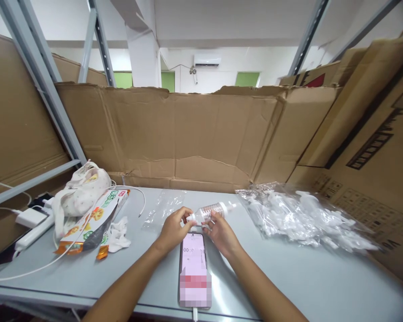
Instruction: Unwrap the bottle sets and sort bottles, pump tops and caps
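A small clear plastic bottle (201, 213) with printing on its side lies nearly level between my two hands, above the far end of a phone. My left hand (173, 229) pinches the white part at its left end between thumb and fingers. Around the printed body, toward the right end, close the thumb and fingers of my right hand (222, 233). A white piece with a narrow, see-through tip points right from the bottle. Beneath my hands, the phone (195, 255) shows a timer-like screen, partly blurred out.
On the right lies a clear bag of white plastic parts (295, 219). A flat clear bag (163, 208) is behind my left hand. Leftward are a white cloth bag (83, 190), a snack packet (94, 221), crumpled tissue (119, 235) and a power strip (35, 232). Cardboard (188, 134) walls the back.
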`<state>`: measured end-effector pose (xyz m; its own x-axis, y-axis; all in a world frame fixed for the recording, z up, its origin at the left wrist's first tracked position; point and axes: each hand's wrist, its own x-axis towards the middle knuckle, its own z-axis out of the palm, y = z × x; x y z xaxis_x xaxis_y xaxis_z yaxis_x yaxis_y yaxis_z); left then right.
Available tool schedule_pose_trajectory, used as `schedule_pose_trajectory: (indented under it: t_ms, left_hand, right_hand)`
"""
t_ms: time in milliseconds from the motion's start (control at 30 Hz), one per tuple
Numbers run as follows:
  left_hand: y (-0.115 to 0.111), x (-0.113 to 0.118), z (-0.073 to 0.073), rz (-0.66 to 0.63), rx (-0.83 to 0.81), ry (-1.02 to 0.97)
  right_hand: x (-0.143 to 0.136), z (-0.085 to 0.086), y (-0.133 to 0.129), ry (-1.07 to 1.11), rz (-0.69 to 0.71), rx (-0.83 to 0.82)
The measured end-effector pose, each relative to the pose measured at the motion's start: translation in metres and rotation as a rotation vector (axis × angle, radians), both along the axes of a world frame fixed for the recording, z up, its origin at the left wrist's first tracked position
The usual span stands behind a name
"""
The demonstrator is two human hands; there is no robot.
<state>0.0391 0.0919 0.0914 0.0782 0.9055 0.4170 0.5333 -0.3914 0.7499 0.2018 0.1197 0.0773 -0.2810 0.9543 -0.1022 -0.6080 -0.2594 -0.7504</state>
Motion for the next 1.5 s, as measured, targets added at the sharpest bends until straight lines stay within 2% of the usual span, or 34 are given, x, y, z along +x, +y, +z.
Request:
schedule_pose_trajectory:
  t_ms: [67,167,233,367,433,500,667,800,833,900,967,1033,1167,1333,1500]
  left_hand:
    - [0.002,-0.001,-0.002,-0.001,-0.047,-0.005]
    - [0.006,-0.002,-0.006,-0.074,-0.227,-0.13]
    - [0.006,-0.001,-0.007,-0.088,-0.279,-0.155]
    - [0.0,0.001,-0.002,0.041,-0.125,0.032]
    - [-0.001,0.002,0.001,0.05,-0.08,0.089]
    - [0.002,0.002,0.001,-0.01,-0.106,0.047]
    - [0.019,0.0,-0.005,-0.264,-0.423,-0.29]
    - [0.026,-0.006,-0.002,-0.327,-0.572,-0.413]
    - [0.027,-0.009,0.0,-0.29,-0.575,-0.369]
    - [0.029,-0.015,0.003,-0.094,-0.473,-0.139]
    - [0.03,-0.021,0.004,0.141,-0.308,0.109]
    - [0.032,-0.024,0.002,0.263,-0.184,0.331]
    - [0.034,-0.021,-0.006,0.234,-0.144,0.595]
    - [0.035,-0.018,-0.014,0.19,-0.188,0.598]
    - [0.035,-0.023,-0.015,0.178,-0.105,0.583]
  right_hand:
    - [0.0,0.001,-0.001,-0.022,-0.005,0.019]
    - [0.0,0.006,-0.005,-0.047,0.0,0.106]
    - [-0.001,0.008,-0.007,-0.069,-0.013,0.143]
    - [-0.001,0.007,-0.006,-0.123,-0.075,0.159]
    - [0.0,0.005,-0.004,-0.142,-0.093,0.18]
    - [0.001,0.004,-0.002,-0.161,-0.108,0.198]
    - [0.007,0.01,-0.002,-0.328,-0.165,0.349]
    - [0.017,0.019,-0.004,-0.386,-0.154,0.546]
    - [0.02,0.02,-0.003,-0.399,-0.17,0.589]
    - [0.025,0.02,0.002,-0.414,-0.227,0.634]
    - [0.029,0.017,0.008,-0.378,-0.29,0.609]
    - [0.032,0.015,0.014,-0.342,-0.322,0.554]
    - [0.033,0.014,0.018,-0.413,-0.345,0.492]
    - [0.031,0.011,0.022,-0.466,-0.325,0.511]
    - [0.029,0.003,0.024,-0.548,-0.36,0.449]
